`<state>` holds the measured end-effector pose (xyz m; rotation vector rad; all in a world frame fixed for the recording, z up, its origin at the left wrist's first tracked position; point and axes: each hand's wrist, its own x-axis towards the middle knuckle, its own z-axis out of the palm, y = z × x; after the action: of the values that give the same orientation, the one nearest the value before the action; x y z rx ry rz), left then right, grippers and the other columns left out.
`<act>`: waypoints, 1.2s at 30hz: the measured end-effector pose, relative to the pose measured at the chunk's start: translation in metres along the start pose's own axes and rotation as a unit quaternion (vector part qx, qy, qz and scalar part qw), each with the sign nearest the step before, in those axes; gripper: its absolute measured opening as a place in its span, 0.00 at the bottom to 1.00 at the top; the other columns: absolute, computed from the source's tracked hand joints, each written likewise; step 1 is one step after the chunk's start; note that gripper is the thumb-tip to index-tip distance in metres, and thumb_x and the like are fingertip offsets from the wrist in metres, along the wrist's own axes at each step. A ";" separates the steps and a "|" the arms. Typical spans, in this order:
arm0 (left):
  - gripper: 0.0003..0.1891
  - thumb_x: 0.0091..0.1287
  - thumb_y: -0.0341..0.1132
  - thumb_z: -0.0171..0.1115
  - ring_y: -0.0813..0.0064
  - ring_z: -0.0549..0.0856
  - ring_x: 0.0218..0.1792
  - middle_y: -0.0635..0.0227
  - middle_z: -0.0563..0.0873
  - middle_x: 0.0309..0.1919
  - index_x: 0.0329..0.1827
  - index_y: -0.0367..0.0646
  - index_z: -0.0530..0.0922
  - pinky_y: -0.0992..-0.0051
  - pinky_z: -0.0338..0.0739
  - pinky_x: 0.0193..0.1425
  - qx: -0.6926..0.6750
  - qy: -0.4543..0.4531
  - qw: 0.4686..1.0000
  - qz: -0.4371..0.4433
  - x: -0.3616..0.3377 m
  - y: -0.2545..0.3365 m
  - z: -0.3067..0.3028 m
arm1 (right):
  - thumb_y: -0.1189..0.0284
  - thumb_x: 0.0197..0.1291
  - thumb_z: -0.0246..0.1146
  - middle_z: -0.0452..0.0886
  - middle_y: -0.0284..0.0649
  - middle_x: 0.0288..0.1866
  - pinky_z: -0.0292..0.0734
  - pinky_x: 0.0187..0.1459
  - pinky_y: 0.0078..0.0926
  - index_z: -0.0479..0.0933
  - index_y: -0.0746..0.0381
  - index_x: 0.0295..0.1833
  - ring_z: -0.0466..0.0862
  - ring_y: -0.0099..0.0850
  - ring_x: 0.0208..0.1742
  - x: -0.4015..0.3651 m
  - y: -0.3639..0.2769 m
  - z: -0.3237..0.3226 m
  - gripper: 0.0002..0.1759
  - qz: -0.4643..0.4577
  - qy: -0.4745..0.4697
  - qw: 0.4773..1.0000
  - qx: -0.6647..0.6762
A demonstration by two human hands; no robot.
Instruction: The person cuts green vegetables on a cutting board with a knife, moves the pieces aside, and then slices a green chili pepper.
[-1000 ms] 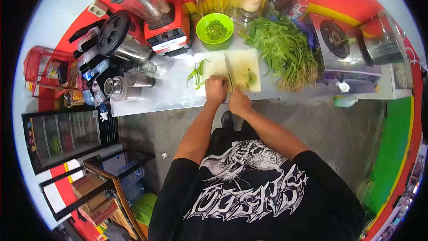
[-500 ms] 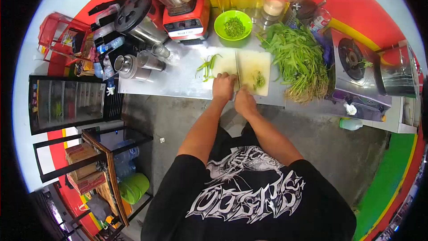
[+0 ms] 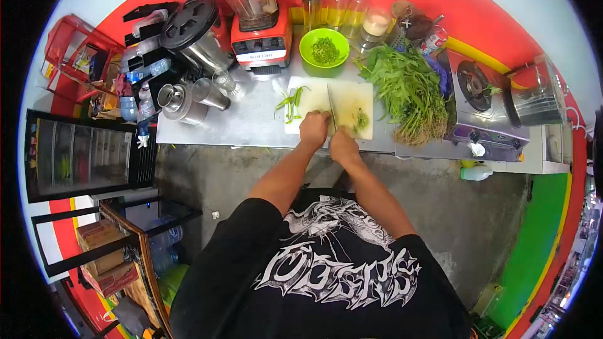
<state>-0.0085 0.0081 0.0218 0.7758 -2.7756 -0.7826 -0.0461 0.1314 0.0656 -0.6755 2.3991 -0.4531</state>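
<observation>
A knife [image 3: 332,105] stands on a pale cutting board [image 3: 353,95], its blade pointing away from me. My right hand [image 3: 344,144] is closed around its handle at the board's near edge. To the left of the blade, my left hand [image 3: 315,128] presses down with curled fingers; whatever is under them is hidden. Long green chilies [image 3: 291,104] lie across the board's left edge. Small chopped green pieces [image 3: 360,121] sit in a pile right of the knife. Behind the board is a lime-green bowl [image 3: 324,69] holding chopped greens [image 3: 325,51].
A big bunch of leafy greens with roots [image 3: 408,88] lies right of the board, beside a gas stove [image 3: 482,100]. At the back stand a red blender [image 3: 260,44] and pump bottles [image 3: 311,6]. Metal cups [image 3: 182,103] and a glass [image 3: 226,81] are on the left.
The whole view has shifted and tilted slightly with my head. Both hands stay at the board, and the knife remains in my right hand beside my left fingers.
</observation>
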 end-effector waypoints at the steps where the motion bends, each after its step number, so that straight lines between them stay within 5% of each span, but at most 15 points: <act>1: 0.08 0.68 0.36 0.63 0.55 0.86 0.49 0.61 0.89 0.42 0.44 0.51 0.89 0.57 0.84 0.50 0.006 -0.004 1.000 -0.001 0.001 -0.001 0.001 | 0.72 0.70 0.54 0.84 0.67 0.56 0.80 0.58 0.57 0.68 0.71 0.65 0.86 0.60 0.56 0.000 0.000 0.006 0.22 0.024 -0.009 1.000 -0.018; 6: 0.08 0.68 0.35 0.62 0.54 0.86 0.49 0.60 0.89 0.42 0.44 0.51 0.89 0.57 0.84 0.51 -0.028 0.006 1.000 0.008 -0.003 0.000 -0.004 | 0.70 0.70 0.53 0.83 0.69 0.56 0.79 0.61 0.56 0.65 0.75 0.67 0.85 0.63 0.58 0.001 -0.001 0.019 0.25 0.092 0.015 0.996 0.017; 12: 0.10 0.69 0.35 0.61 0.52 0.85 0.51 0.59 0.88 0.44 0.49 0.51 0.88 0.55 0.83 0.53 -0.026 -0.017 1.000 0.003 -0.002 0.000 -0.005 | 0.67 0.71 0.53 0.84 0.66 0.54 0.79 0.59 0.55 0.70 0.73 0.62 0.85 0.62 0.56 0.008 0.003 0.001 0.22 0.020 -0.006 0.999 -0.033; 15: 0.09 0.68 0.35 0.61 0.51 0.85 0.50 0.58 0.87 0.43 0.47 0.51 0.87 0.54 0.83 0.52 -0.044 0.024 0.999 0.017 -0.004 -0.007 0.004 | 0.74 0.67 0.59 0.84 0.63 0.56 0.82 0.57 0.53 0.73 0.73 0.63 0.85 0.59 0.58 0.000 0.001 0.004 0.22 0.029 -0.052 0.997 -0.054; 18: 0.09 0.68 0.35 0.62 0.51 0.85 0.49 0.57 0.87 0.43 0.47 0.51 0.87 0.54 0.82 0.52 -0.041 -0.017 0.999 0.015 -0.003 -0.003 -0.006 | 0.66 0.72 0.52 0.85 0.63 0.54 0.80 0.58 0.55 0.73 0.69 0.60 0.85 0.60 0.56 0.011 0.012 0.031 0.20 0.072 0.008 0.997 -0.030; 23: 0.08 0.67 0.33 0.63 0.50 0.85 0.49 0.57 0.87 0.41 0.45 0.49 0.87 0.55 0.80 0.52 -0.072 -0.021 0.996 0.039 -0.002 -0.007 -0.014 | 0.74 0.68 0.58 0.85 0.62 0.54 0.82 0.56 0.52 0.74 0.72 0.58 0.86 0.58 0.56 -0.003 -0.014 -0.017 0.17 0.036 -0.025 0.999 -0.022; 27: 0.05 0.65 0.32 0.65 0.50 0.86 0.47 0.57 0.89 0.40 0.40 0.48 0.87 0.55 0.81 0.51 -0.129 -0.006 0.992 0.008 0.000 -0.013 -0.003 | 0.74 0.66 0.56 0.84 0.68 0.53 0.79 0.57 0.56 0.69 0.73 0.60 0.85 0.62 0.56 -0.003 -0.002 0.003 0.20 0.029 -0.006 0.999 -0.031; 30: 0.04 0.64 0.31 0.65 0.51 0.86 0.47 0.58 0.89 0.40 0.38 0.47 0.87 0.56 0.81 0.50 -0.104 -0.017 0.994 0.007 0.000 -0.012 -0.006 | 0.74 0.68 0.55 0.86 0.64 0.53 0.81 0.58 0.53 0.69 0.72 0.63 0.87 0.59 0.55 0.000 0.001 0.025 0.20 0.023 0.051 0.998 -0.024; 36: 0.06 0.65 0.32 0.67 0.51 0.86 0.49 0.59 0.89 0.44 0.43 0.48 0.87 0.55 0.81 0.52 -0.093 -0.019 0.996 0.001 -0.002 -0.007 -0.009 | 0.76 0.65 0.58 0.84 0.66 0.54 0.82 0.58 0.52 0.69 0.73 0.64 0.87 0.59 0.55 0.013 0.001 0.003 0.23 0.020 0.003 0.999 -0.046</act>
<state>-0.0011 -0.0001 0.0260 0.7304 -2.6857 -1.0463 -0.0531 0.1244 0.0571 -0.6665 2.4468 -0.3304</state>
